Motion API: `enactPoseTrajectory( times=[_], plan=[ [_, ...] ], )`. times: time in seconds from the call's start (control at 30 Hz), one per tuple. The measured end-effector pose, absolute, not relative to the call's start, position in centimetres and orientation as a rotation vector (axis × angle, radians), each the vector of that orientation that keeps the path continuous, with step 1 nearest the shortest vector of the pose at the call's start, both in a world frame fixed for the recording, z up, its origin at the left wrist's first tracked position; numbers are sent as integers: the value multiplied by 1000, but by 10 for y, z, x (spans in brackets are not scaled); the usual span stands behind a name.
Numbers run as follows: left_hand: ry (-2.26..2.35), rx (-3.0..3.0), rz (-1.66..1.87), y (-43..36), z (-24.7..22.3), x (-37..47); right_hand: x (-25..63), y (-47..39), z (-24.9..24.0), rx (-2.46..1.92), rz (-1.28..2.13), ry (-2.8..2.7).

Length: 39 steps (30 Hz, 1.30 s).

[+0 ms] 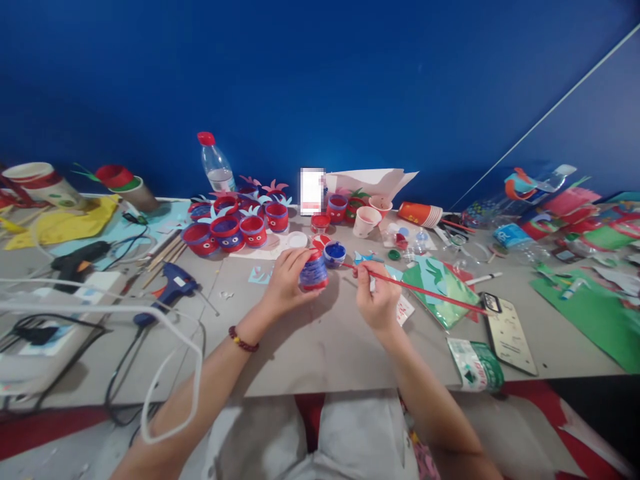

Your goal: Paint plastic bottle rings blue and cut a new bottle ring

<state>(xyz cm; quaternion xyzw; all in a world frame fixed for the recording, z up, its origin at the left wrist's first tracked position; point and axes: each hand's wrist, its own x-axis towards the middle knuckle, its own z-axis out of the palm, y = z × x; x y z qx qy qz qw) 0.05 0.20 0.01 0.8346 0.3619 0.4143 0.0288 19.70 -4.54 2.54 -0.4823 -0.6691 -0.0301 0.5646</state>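
Observation:
My left hand (287, 281) is wrapped round a small cup (314, 272) painted red with a broad blue band. In my right hand (377, 293) is a long red paintbrush (425, 291), pinched close to its tip. The brush tip points left, at the edge of a small pot of blue paint (335, 252) that stands just behind the held cup. Whether the tip touches the pot I cannot tell. A pot of red paint (321, 221) sits farther back, with a white lid (297, 240) to its left.
Several red and blue cups with eyes and paper leaves (227, 232) stand at the back left. Glue guns (173, 287), cables and a power strip (65, 333) occupy the left side. A phone (510, 333), green paper (585, 313) and bottles lie at right. A blue wall (320, 87) rises behind.

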Motion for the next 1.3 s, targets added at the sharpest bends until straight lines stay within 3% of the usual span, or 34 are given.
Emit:
enactPoseTrajectory(
  times=[0.27,0.8,1.1,1.3],
  plan=[
    [1153,2564,1220,3,0,2,193,-51,12,-1058,350,-1636],
    [1170,2511,1300,3,0,-3,199,-45,24,-1176,50,-1591],
    [1247,2543,1286,6,0,-1,195,-51,8,-1006,463,-1596],
    [1210,2554,1283,6,-1,-3,190,-49,19,-1025,276,-1658]
  ],
)
